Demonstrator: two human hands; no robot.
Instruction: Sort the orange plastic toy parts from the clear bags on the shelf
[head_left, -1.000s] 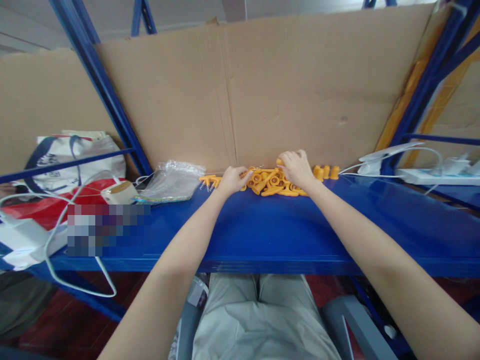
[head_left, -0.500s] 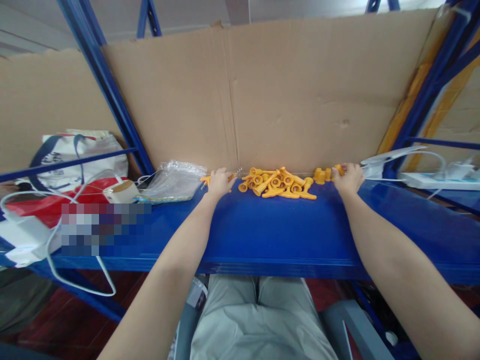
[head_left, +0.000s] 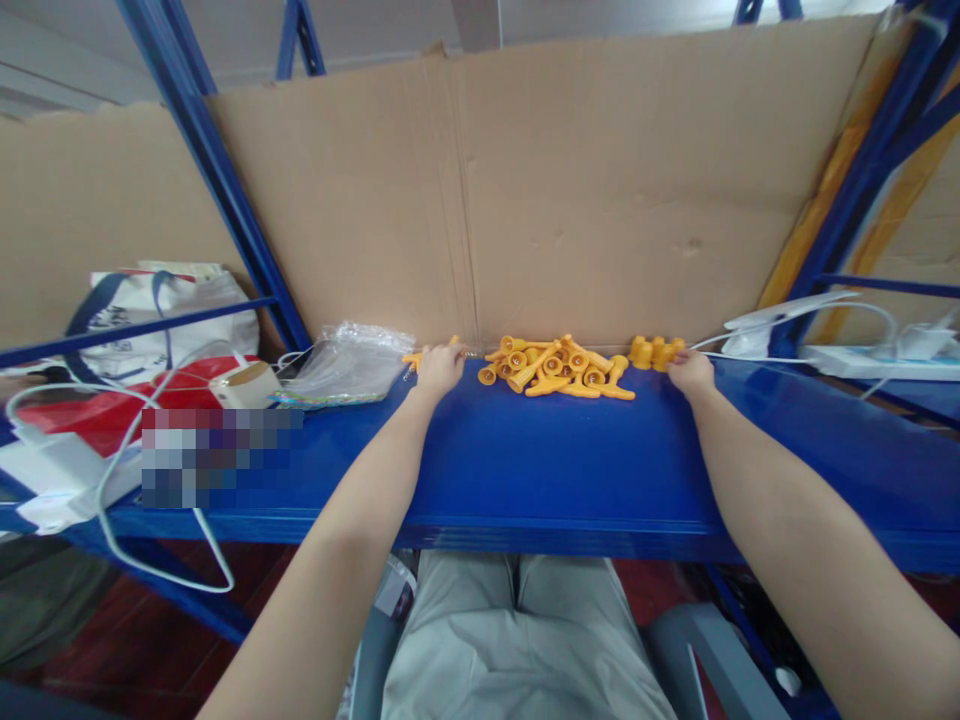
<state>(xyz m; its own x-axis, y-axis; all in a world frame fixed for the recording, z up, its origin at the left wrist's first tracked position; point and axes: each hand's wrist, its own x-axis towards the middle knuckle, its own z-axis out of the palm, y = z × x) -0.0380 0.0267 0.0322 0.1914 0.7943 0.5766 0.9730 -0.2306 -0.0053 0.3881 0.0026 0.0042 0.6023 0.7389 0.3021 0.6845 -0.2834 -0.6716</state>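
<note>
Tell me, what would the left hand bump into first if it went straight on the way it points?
Probably the cardboard panel behind the blue shelf. The yellow piece at the left hand's fingertips might touch it first; the gap is hard to judge.

Plain blue shelf (head_left: 555, 460), yellow-orange pieces (head_left: 551, 369)
</note>
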